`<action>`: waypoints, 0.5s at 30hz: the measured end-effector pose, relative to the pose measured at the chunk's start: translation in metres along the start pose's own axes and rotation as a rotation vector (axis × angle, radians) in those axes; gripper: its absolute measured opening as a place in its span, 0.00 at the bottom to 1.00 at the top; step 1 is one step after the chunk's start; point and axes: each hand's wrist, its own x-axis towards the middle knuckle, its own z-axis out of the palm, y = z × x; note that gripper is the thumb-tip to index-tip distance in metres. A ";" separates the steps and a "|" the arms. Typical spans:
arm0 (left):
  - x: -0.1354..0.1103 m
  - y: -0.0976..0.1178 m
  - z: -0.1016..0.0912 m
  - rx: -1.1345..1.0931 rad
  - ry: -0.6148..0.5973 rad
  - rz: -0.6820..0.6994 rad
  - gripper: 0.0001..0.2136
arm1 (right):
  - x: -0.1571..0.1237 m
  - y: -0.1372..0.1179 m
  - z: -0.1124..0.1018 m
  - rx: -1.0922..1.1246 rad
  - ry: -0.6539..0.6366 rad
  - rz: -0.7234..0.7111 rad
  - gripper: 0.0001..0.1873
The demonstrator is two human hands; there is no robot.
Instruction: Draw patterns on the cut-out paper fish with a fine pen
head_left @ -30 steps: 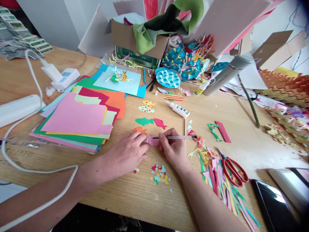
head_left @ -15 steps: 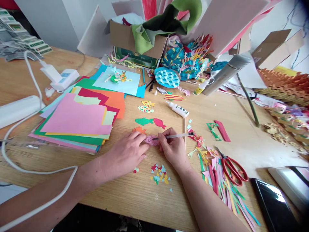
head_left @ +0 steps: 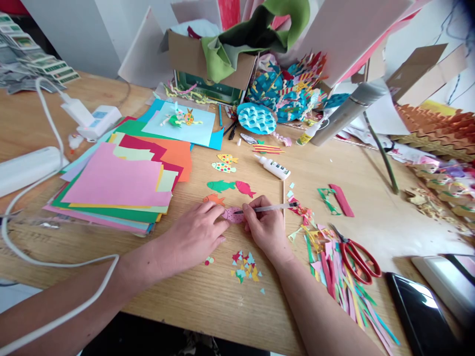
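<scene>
A pink paper fish (head_left: 232, 214) with dark marks lies on the table between my hands. My left hand (head_left: 202, 225) presses its left end with the fingertips. In my right hand (head_left: 265, 225) is a pen (head_left: 276, 207), closed in a writing grip, its tip on the fish. Just beyond lie an orange paper fish (head_left: 214, 199), partly behind my left fingers, a green paper fish (head_left: 221, 186) and a red paper fish (head_left: 245, 189). Farther back are a dotted paper fish (head_left: 223, 167) and a yellow one (head_left: 227, 158). Small paper triangles (head_left: 245, 267) lie nearer me.
Coloured paper sheets (head_left: 115, 178) are stacked at left, with a white cable (head_left: 67, 265) crossing my left forearm. A glue bottle (head_left: 273, 167) lies beyond my right hand. At right are red-handled scissors (head_left: 358, 259), paper strips (head_left: 345, 287) and a phone (head_left: 419, 311).
Both hands keep almost the same position, with the pen tip still on the pink fish. Nothing else has visibly moved.
</scene>
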 end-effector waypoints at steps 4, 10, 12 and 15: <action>0.001 0.000 -0.001 -0.002 0.015 0.003 0.11 | 0.000 0.001 0.000 0.000 -0.001 -0.006 0.13; 0.000 0.000 0.000 0.002 0.005 0.006 0.10 | 0.001 0.002 0.000 0.005 -0.002 0.003 0.13; 0.000 -0.001 0.000 0.002 0.008 0.006 0.10 | 0.001 0.002 0.000 0.013 -0.004 0.000 0.13; 0.000 -0.001 0.001 0.002 0.006 0.003 0.10 | 0.000 0.002 0.001 0.048 0.002 0.001 0.13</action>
